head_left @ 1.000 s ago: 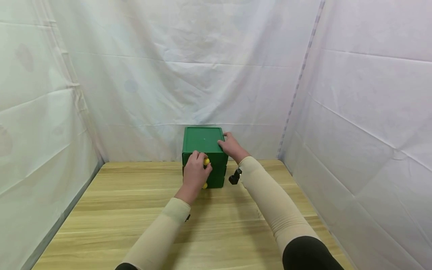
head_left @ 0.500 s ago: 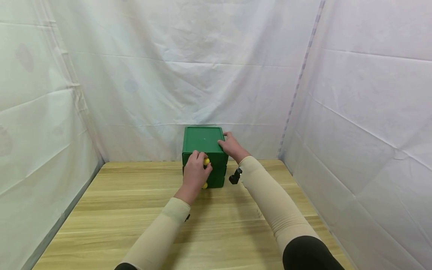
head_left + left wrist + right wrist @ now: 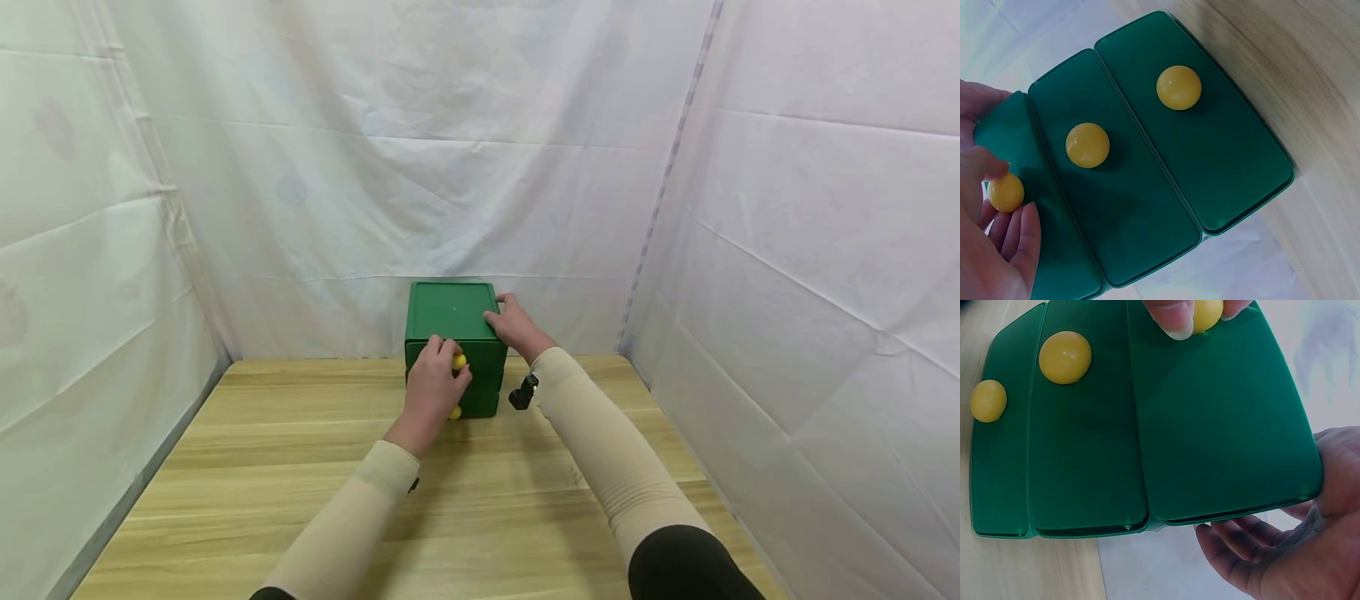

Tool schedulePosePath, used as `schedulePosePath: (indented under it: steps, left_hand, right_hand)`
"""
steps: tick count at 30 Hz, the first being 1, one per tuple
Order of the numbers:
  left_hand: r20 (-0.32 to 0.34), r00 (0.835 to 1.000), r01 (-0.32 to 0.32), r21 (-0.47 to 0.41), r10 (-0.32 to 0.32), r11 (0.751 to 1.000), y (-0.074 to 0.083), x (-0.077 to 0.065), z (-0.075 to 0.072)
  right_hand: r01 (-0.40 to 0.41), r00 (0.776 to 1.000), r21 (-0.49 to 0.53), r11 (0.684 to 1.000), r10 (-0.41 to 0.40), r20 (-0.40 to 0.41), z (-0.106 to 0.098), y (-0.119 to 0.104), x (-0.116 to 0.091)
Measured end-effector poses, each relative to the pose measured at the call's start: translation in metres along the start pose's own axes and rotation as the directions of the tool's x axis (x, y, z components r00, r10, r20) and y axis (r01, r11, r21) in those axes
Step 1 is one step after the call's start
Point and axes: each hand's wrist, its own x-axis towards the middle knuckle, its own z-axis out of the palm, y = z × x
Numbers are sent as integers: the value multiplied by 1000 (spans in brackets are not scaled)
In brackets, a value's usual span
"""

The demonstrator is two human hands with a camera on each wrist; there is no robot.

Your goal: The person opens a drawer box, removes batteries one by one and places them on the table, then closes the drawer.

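A small green drawer cabinet stands at the back of the wooden table, with three drawer fronts and a round yellow knob on each. My left hand pinches the top drawer's knob between thumb and fingers. The middle knob and the bottom knob stand apart from both hands. My right hand rests at the cabinet's upper right edge, thumb on the top and fingers extended along the side. In the right wrist view, those fingers lie loosely beside the cabinet's wall, with no visible grip around it.
White cloth walls enclose the back and both sides, and the back one hangs close behind the cabinet. The wooden tabletop stretches from the cabinet toward me. A small black wrist camera sits below my right wrist.
My left hand and forearm have shifted very slightly toward me, and the top knob sits a touch lower in the head view. My right hand stays in place.
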Motion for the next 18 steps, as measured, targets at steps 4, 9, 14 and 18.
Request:
schedulePosePath:
  steps: [4, 9, 14, 18]
  left_hand:
    - [-2, 1000, -11, 4, 11, 1000, 1, -2, -1]
    - [5, 1000, -27, 15, 27, 1000, 3, -4, -4]
    - [4, 999, -51, 19, 50, 999, 3, -6, -6]
    - [5, 998, -68, 26, 68, 997, 3, -8, -8]
  right_hand:
    - [2, 1000, 12, 1000, -2, 10, -1, 0, -1]
    - [3, 1000, 8, 1000, -3, 20, -2, 1, 0]
    - [-3, 999, -8, 1000, 3, 34, -4, 2, 2]
    - [-4, 999, -3, 1000, 4, 45, -4, 1, 2]
